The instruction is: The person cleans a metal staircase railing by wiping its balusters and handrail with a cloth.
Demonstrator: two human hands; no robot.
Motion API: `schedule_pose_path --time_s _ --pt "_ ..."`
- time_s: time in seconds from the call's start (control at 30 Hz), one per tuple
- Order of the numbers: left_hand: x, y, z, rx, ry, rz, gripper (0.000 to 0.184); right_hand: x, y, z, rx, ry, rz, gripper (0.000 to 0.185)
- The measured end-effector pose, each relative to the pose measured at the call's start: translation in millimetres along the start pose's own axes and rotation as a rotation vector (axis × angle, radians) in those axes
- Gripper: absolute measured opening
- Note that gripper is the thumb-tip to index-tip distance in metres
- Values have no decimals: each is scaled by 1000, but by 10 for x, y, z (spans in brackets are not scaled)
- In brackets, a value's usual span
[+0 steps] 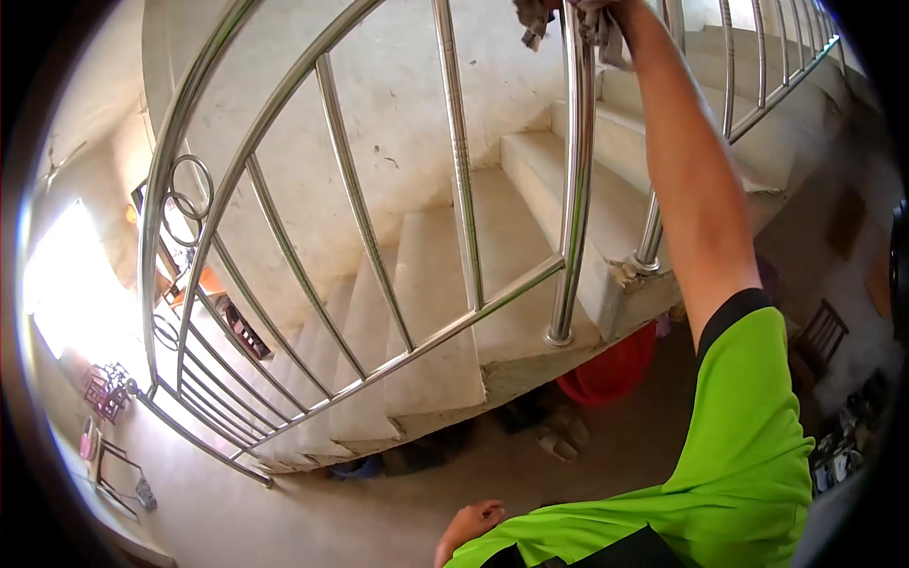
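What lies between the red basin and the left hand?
Pale sandals, on the floor between the red basin and the left hand, as the head view shows.

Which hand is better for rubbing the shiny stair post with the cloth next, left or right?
Right, I think. The right hand has the greyish cloth at the metal post. The left hand is down low, away from the railing, with no cloth showing.

Bright window (71,275) beyond concrete stairs (407,275)
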State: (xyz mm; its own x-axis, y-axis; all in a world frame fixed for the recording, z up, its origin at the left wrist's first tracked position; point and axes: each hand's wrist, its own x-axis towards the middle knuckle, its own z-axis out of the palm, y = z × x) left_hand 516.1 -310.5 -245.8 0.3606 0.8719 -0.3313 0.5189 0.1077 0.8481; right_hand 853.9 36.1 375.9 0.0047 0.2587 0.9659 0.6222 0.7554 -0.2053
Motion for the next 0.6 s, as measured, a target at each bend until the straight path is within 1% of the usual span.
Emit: schedule_pose_path --time_s 0.17,0.33,0.4,0.47,0.6 --pt "-46 158 -9 29 -1 9 39 -282 87 89 128 22 76 45" --pt "-24 85 25 7 4 15 39 -748 240 187 361 58 205 43" --pt "-23 81 18 9 4 19 39 -1015 315 233 483 77 283 43" --pt "-23 130 -15 62 17 -33 39 -1310 392 272 619 92 375 43" --pt "115 -263 65 10 0 -24 41 -1968 540 355 911 109 573 42"
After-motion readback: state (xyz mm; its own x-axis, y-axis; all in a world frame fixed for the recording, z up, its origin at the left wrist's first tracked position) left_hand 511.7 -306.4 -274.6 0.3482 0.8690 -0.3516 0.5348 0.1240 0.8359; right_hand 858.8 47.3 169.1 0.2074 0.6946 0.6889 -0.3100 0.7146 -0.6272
